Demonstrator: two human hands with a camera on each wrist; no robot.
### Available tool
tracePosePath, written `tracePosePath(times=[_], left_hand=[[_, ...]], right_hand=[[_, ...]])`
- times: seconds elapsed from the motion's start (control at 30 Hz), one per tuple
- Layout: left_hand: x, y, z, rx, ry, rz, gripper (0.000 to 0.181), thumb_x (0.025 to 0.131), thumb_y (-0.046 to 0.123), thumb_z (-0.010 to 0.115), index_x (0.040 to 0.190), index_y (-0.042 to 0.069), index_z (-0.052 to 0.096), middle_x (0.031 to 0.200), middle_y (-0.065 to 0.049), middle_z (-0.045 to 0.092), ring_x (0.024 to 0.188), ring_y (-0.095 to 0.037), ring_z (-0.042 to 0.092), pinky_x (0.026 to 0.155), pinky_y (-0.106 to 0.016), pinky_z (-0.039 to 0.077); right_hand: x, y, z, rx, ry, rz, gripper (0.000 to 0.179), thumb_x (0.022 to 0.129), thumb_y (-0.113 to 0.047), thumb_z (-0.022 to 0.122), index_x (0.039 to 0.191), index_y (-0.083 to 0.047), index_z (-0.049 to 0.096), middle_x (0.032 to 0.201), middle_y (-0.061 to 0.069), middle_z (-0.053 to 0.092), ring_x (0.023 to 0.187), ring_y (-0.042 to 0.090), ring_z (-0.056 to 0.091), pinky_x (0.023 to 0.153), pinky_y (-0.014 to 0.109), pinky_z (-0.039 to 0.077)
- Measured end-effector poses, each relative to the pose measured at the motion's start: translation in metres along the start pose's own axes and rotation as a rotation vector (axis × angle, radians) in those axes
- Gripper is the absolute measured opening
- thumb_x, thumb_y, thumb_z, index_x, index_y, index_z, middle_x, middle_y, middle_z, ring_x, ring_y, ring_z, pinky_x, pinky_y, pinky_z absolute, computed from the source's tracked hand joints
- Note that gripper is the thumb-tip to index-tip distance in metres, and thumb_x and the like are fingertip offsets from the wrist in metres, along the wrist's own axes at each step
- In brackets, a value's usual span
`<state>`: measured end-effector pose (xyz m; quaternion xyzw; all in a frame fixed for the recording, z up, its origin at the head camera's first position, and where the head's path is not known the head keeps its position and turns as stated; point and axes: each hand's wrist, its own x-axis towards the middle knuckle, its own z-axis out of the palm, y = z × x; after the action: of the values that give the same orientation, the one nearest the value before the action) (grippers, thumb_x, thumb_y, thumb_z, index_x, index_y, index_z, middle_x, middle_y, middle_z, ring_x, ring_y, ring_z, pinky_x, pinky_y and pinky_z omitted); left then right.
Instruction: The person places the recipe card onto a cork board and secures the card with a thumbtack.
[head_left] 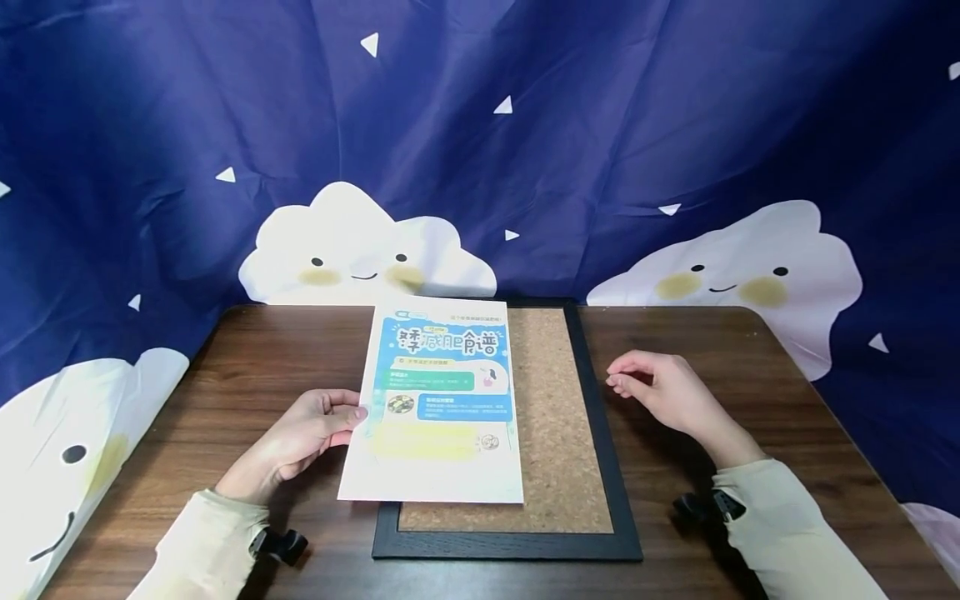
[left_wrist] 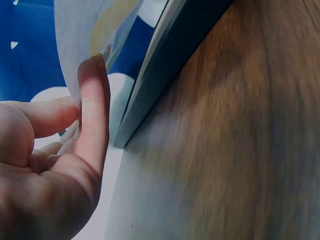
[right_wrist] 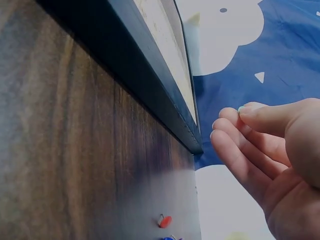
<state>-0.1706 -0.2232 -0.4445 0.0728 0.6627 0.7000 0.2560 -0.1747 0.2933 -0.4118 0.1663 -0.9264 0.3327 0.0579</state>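
Note:
My left hand (head_left: 311, 429) pinches the left edge of a printed paper poster (head_left: 442, 479), thumb on its face. The poster has blue, green and yellow panels and overlaps the left part of a black-framed cork board (head_left: 566, 433). In the left wrist view the poster (left_wrist: 70, 35) bends up from between the thumb and fingers. Right of the frame, my right hand (head_left: 663, 387) is raised over the table. In the right wrist view its thumb and index fingertip pinch a small green thumbtack (right_wrist: 241, 108); only a sliver of it shows.
A red thumbtack (right_wrist: 165, 221) and a blue thumbtack (right_wrist: 170, 238) lie on the brown wooden table (head_left: 720, 542), right of the board. Behind the table hangs a dark blue curtain (head_left: 555, 158) with clouds. Each wrist wears a black strap.

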Motion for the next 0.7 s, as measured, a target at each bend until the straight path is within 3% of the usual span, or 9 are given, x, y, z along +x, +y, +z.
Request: tracePosePath(times=[0.4, 0.7], left_hand=[[0.019, -0.006, 0.027, 0.001, -0.006, 0.004, 0.036, 0.107, -0.006, 0.053, 0.134, -0.028, 0.047, 0.103, -0.005, 0.078, 0.092, -0.009, 0.077, 0.086, -0.026, 0.066], [0.029, -0.008, 0.039, 0.036, 0.008, -0.002, 0.035, 0.107, -0.004, 0.057, 0.133, -0.027, 0.051, 0.104, -0.006, 0.078, 0.092, -0.009, 0.076, 0.086, -0.027, 0.066]], right_hand=[[0.020, 0.003, 0.014, 0.168, -0.016, 0.003, 0.012, 0.100, 0.005, 0.072, 0.111, 0.009, 0.075, 0.098, 0.018, 0.082, 0.080, 0.018, 0.079, 0.073, 0.022, 0.064], [0.034, -0.002, 0.022, 0.203, -0.033, -0.017, 0.012, 0.101, 0.005, 0.070, 0.112, 0.010, 0.074, 0.098, 0.020, 0.081, 0.078, 0.020, 0.078, 0.073, 0.023, 0.065]])
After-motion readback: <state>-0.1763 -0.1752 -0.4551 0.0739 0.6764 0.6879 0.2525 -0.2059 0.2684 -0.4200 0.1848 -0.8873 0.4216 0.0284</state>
